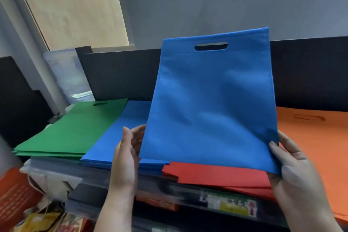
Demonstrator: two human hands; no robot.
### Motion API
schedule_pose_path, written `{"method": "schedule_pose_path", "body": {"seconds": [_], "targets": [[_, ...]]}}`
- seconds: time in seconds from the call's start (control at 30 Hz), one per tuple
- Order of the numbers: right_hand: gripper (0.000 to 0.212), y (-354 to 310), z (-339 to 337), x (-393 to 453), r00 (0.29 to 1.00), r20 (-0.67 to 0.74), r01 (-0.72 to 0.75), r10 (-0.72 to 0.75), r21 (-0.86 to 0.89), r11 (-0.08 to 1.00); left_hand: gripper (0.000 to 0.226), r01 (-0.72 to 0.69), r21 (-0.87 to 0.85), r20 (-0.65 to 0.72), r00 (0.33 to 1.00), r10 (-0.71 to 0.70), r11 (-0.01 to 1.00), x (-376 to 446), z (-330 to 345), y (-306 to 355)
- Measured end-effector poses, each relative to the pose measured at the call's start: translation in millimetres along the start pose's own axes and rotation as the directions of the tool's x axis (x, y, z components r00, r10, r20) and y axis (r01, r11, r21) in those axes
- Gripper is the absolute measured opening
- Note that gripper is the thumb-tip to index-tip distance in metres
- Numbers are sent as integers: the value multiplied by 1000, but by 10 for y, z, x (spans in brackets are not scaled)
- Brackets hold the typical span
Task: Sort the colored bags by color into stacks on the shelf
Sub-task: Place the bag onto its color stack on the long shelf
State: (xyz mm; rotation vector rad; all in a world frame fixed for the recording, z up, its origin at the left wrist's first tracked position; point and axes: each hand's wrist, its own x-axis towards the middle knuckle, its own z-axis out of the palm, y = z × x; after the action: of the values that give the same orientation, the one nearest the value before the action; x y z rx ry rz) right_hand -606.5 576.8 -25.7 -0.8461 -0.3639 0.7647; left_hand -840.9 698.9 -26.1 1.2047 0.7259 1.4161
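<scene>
The right hand (299,173) has its grip on the lower right corner of a blue bag (211,103), thumb on the front face and fingers curled behind, pinching the fabric. The left hand (126,156) stands just beside the bag's lower left edge, fingers straight and relaxed; whether it touches the fabric cannot be told, and it holds nothing. The bag is held upright in the air, handle slot uppermost, tilted slightly away from the person. Directly below the grip lies a red stack (222,175); outward to the left of it lies the blue stack (120,137), and beyond that the green stack (75,130). To the right of the grip, and partly behind the right hand, lies an orange stack (316,143). Judgement: the step in hand is placing a blue bag; the next move calls for carrying it leftward past the red stack and laying it flat, edges squared, on the blue stack. The stacks rest on the shelf (169,188), whose front edge carries a printed label. Behind the stacks runs a dark panel (120,73), with a grey wall above it and a pale wooden board at the upper left. A clear plastic container (69,75) stands behind the green stack.
</scene>
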Motion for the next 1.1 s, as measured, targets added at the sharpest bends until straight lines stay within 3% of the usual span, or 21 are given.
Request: {"method": "schedule_pose_path", "body": {"seconds": [0.07,0.17,0.27,0.37,0.43,0.5,0.6,0.73,0.83,0.93,1.1], "targets": [[38,178,200,-46,1000,7,7,-7,-37,999,45,-16,-26,60,998,17,1000,47,-200,111],[32,442,476,-107,999,29,23,-21,-62,998,19,21,11,-11,1000,-21,1000,215,-528,132],[30,696,703,-129,996,72,60,-53,-108,992,20,-27,227,-64,997,43,974,389,-826,98],[31,934,877,-88,987,103,144,-121,-261,954,29,-148,507,-21,983,185,849,538,-1105,77],[33,1052,960,-37,978,130,200,-161,-403,893,33,-199,602,15,971,239,773,628,-1228,68],[33,1168,1039,12,964,141,264,-225,-570,778,29,-210,664,40,968,246,718,729,-1352,42],[33,1251,1139,85,914,224,371,-337,-796,478,18,-202,767,68,969,236,609,882,-1471,-35],[32,1332,1208,169,909,287,346,-302,-924,161,31,-179,890,131,981,142,419,1011,-1546,-171],[36,1386,1209,187,934,288,298,-209,-954,16,39,-149,953,140,989,53,265,1029,-1590,-237],[40,1397,1201,161,952,280,269,-124,-958,-101,41,-201,972,187,975,117,126,1017,-1609,-258],[42,1168,1194,62,927,351,318,-134,-923,-218,39,-320,936,303,944,132,147,1011,-1297,-208]]}}
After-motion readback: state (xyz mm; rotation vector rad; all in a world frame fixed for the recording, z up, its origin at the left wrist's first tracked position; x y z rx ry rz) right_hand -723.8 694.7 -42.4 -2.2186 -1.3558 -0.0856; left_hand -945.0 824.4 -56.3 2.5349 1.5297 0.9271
